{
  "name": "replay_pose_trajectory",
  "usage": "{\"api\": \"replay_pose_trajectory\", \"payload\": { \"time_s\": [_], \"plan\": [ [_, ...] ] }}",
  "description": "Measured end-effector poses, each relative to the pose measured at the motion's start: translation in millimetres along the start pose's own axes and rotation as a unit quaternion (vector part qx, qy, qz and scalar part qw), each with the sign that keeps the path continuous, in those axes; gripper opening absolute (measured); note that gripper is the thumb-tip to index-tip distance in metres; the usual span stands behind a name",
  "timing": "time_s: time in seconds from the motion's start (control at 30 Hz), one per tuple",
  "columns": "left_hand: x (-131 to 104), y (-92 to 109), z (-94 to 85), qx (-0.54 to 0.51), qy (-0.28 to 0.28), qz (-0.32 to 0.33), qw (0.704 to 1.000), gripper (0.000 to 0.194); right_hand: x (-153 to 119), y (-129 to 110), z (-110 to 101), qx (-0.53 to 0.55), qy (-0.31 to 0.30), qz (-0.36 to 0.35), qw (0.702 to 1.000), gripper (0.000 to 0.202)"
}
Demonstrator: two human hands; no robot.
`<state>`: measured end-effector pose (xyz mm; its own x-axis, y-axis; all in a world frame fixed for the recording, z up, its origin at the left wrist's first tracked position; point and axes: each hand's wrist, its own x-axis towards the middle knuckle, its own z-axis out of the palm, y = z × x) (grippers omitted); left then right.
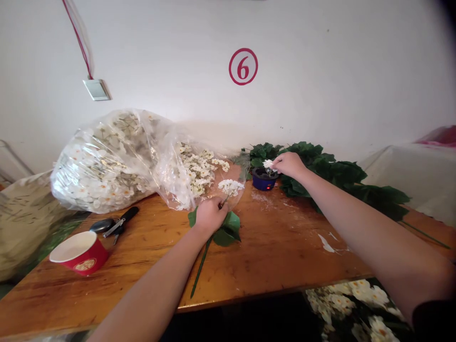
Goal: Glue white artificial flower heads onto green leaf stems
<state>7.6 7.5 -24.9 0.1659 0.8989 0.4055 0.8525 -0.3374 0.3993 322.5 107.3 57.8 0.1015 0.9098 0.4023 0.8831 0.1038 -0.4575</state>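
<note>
My left hand is closed around the stem of an artificial flower with a white bloom cluster, green leaves and a green stem end pointing toward the table's front edge. Farther off to the right, my right hand pinches a small white flower sprig. The sprig's lower end is over or inside a small dark blue pot with a glowing red light on its front. What fills the pot is dark and hard to make out.
A clear plastic bag of white flowers lies at the back left. Keys and a red paper cup are on the wooden table. Green leaf stems are heaped at right; finished-looking white flowers show below the front edge.
</note>
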Motion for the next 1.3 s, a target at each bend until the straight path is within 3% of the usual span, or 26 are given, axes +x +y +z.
{"api": "replay_pose_trajectory", "payload": {
  "time_s": [0.33,0.47,0.73,0.83,0.93,1.0,1.07,1.3],
  "plan": [
    [-0.1,-1.9,1.5,-0.009,-0.005,-0.015,1.000,0.024,5.2,1.2,24.4,-0.036,0.009,-0.058,0.998,0.011],
    [-1.0,0.2,-0.9,-0.015,-0.005,-0.024,1.000,0.024,4.7,-0.2,21.8,-0.003,0.022,-0.033,0.999,0.010],
    [-1.6,2.2,-2.2,-0.015,0.016,-0.014,1.000,0.023,-6.3,-5.7,11.5,0.104,0.107,0.046,0.988,0.015],
    [-2.1,3.9,-3.4,-0.021,0.014,-0.005,1.000,0.020,-10.5,-9.8,13.8,0.202,0.152,0.076,0.965,0.016],
    [-2.3,4.6,-4.4,-0.028,0.015,0.022,0.999,0.020,-22.2,-22.9,18.7,0.373,0.176,0.109,0.905,0.022],
    [-2.3,4.7,-4.8,-0.026,0.017,0.049,0.998,0.021,-37.5,-36.6,23.0,0.477,0.164,0.109,0.857,0.024],
    [-2.3,4.9,-4.8,-0.024,0.015,0.073,0.997,0.021,-58.0,-51.6,28.3,0.534,0.136,0.092,0.829,0.024],
    [-4.3,4.4,-0.9,-0.044,0.004,0.094,0.995,0.018,-118.6,-81.6,52.1,0.577,0.000,0.074,0.814,0.021]
  ]
}}
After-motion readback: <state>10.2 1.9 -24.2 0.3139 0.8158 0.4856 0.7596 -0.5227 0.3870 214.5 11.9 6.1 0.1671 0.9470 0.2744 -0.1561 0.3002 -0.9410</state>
